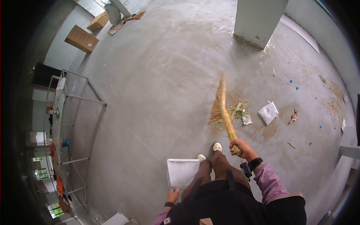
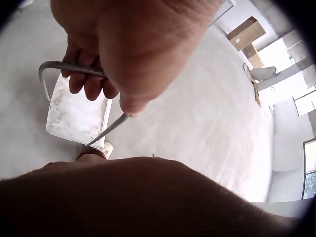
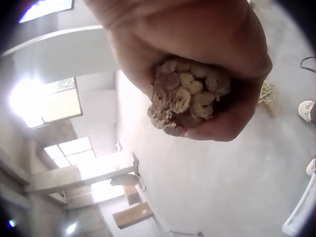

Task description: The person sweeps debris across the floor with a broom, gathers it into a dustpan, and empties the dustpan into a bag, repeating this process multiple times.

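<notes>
The right hand (image 1: 242,148) grips the handle end of a straw broom (image 1: 226,116); its bristles lie beside a pile of straw scraps (image 1: 239,110) on the floor. In the right wrist view the fingers of the right hand (image 3: 212,74) wrap round the bundled stalk ends (image 3: 185,94). The left hand (image 1: 173,195) is low beside the left leg, at a white dustpan (image 1: 183,173). In the left wrist view the left hand (image 2: 133,49) has its fingers curled round the thin metal handle (image 2: 74,67) above the dustpan (image 2: 79,108).
Right of the pile lie a white packet (image 1: 268,113), a red and white wrapper (image 1: 293,117), blue caps (image 1: 297,88) and loose straw. A pillar (image 1: 258,22) stands ahead. At left are a metal frame (image 1: 87,98) and cardboard boxes (image 1: 81,38). The person's shoes (image 1: 217,146) are near the dustpan.
</notes>
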A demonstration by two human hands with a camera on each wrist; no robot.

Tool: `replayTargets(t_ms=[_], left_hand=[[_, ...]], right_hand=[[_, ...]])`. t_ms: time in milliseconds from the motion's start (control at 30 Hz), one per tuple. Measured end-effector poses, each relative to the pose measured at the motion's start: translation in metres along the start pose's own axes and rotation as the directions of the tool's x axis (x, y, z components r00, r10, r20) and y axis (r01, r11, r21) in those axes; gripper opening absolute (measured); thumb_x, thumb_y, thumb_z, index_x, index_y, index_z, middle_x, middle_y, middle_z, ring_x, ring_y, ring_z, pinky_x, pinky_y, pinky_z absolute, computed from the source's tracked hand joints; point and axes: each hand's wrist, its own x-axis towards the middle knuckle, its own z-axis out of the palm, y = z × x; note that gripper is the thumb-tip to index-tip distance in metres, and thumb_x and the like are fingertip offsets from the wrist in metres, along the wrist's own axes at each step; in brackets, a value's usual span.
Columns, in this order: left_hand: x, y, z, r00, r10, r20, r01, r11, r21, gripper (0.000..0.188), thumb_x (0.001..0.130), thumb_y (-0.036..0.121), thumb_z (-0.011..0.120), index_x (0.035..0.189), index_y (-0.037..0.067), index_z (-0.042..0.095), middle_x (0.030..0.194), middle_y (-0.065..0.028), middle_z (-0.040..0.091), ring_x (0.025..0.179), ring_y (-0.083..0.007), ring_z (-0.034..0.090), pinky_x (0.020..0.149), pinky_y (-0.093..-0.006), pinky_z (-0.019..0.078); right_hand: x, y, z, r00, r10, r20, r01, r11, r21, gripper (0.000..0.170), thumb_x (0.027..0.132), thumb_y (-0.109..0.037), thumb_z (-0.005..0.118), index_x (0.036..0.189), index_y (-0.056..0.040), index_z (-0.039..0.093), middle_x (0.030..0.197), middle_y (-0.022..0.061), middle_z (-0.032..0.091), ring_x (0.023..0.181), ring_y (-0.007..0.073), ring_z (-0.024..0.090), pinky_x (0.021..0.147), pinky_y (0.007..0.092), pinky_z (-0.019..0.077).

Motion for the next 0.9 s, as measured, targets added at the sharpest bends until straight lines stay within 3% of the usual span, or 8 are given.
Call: replayTargets(t_ms=[100, 200, 367, 467, 567, 667, 900], left_hand=[[-0.008, 0.031, -0.013, 0.991, -0.072, 0.11, 0.079, 0.995, -0.059, 0.047, 0.076, 0.04, 0.058, 0.079, -0.007, 0.06, 0.075, -0.0176, 0.063, 0.066, -0.0248, 0.061, 0.063, -0.035, 0.0455], [0.0, 0.017, -0.007, 0.977, -0.099, 0.189, 0.131, 0.977, -0.168, 0.045, 0.078, 0.04, 0.057, 0.077, -0.005, 0.061, 0.07, -0.0128, 0.062, 0.062, -0.0189, 0.058, 0.06, -0.032, 0.0449], [0.016, -0.015, -0.009, 0.977, -0.048, 0.208, 0.085, 0.981, -0.173, 0.047, 0.077, 0.042, 0.057, 0.075, -0.005, 0.06, 0.068, -0.0118, 0.061, 0.06, -0.0191, 0.057, 0.058, -0.0321, 0.0443], [0.014, -0.023, -0.01, 0.976, -0.014, 0.216, 0.05, 0.985, -0.165, 0.047, 0.079, 0.042, 0.056, 0.073, -0.004, 0.06, 0.067, -0.0112, 0.061, 0.061, -0.0185, 0.057, 0.058, -0.0311, 0.0441], [0.014, -0.014, -0.01, 0.978, 0.02, 0.209, 0.016, 0.985, -0.17, 0.048, 0.079, 0.044, 0.056, 0.072, -0.004, 0.06, 0.068, -0.0112, 0.061, 0.062, -0.0185, 0.057, 0.058, -0.0308, 0.0445], [0.015, -0.012, -0.006, 0.982, 0.064, 0.18, -0.029, 0.981, -0.191, 0.048, 0.077, 0.044, 0.056, 0.073, -0.004, 0.059, 0.067, -0.0119, 0.061, 0.063, -0.0192, 0.058, 0.059, -0.0313, 0.0446], [0.03, -0.034, -0.005, 0.978, 0.11, 0.18, -0.092, 0.99, -0.104, 0.054, 0.077, 0.044, 0.057, 0.084, -0.009, 0.059, 0.08, -0.0197, 0.063, 0.076, -0.025, 0.061, 0.068, -0.0355, 0.0458]], right_hand=[[0.009, 0.01, 0.017, 0.995, 0.053, 0.083, -0.054, 0.998, 0.011, 0.014, 0.078, -0.011, 0.054, 0.086, -0.0033, 0.046, 0.068, 0.0061, 0.053, 0.051, 0.0133, 0.052, 0.043, 0.0258, 0.0433], [0.035, 0.03, 0.031, 0.986, 0.088, 0.14, -0.09, 0.996, 0.012, 0.014, 0.078, -0.011, 0.055, 0.086, -0.0031, 0.047, 0.067, 0.0058, 0.053, 0.051, 0.0134, 0.053, 0.043, 0.0251, 0.0435], [0.054, 0.061, 0.023, 0.995, 0.078, 0.056, -0.068, 0.985, -0.161, 0.017, 0.077, -0.012, 0.057, 0.087, -0.0039, 0.046, 0.066, 0.005, 0.053, 0.05, 0.0125, 0.052, 0.043, 0.0248, 0.0435], [0.037, 0.078, -0.016, 0.996, 0.081, 0.039, -0.085, 0.992, 0.09, 0.015, 0.077, -0.012, 0.055, 0.085, -0.0028, 0.046, 0.068, 0.0076, 0.054, 0.05, 0.0116, 0.052, 0.039, 0.0225, 0.0413], [0.005, 0.072, -0.038, 0.994, 0.077, -0.073, -0.076, 0.997, 0.02, 0.014, 0.076, -0.011, 0.055, 0.084, -0.0027, 0.046, 0.067, 0.0077, 0.054, 0.049, 0.0124, 0.052, 0.039, 0.0236, 0.0421], [-0.018, 0.068, -0.034, 0.978, 0.027, -0.207, -0.066, 0.98, -0.187, 0.014, 0.075, -0.011, 0.055, 0.083, -0.0025, 0.047, 0.067, 0.0074, 0.053, 0.049, 0.0136, 0.052, 0.04, 0.0252, 0.0431], [-0.054, 0.095, -0.006, 0.993, 0.073, -0.097, -0.095, 0.966, -0.239, 0.016, 0.078, -0.013, 0.055, 0.086, -0.0015, 0.047, 0.068, 0.0075, 0.053, 0.051, 0.0149, 0.053, 0.042, 0.0277, 0.0439]])
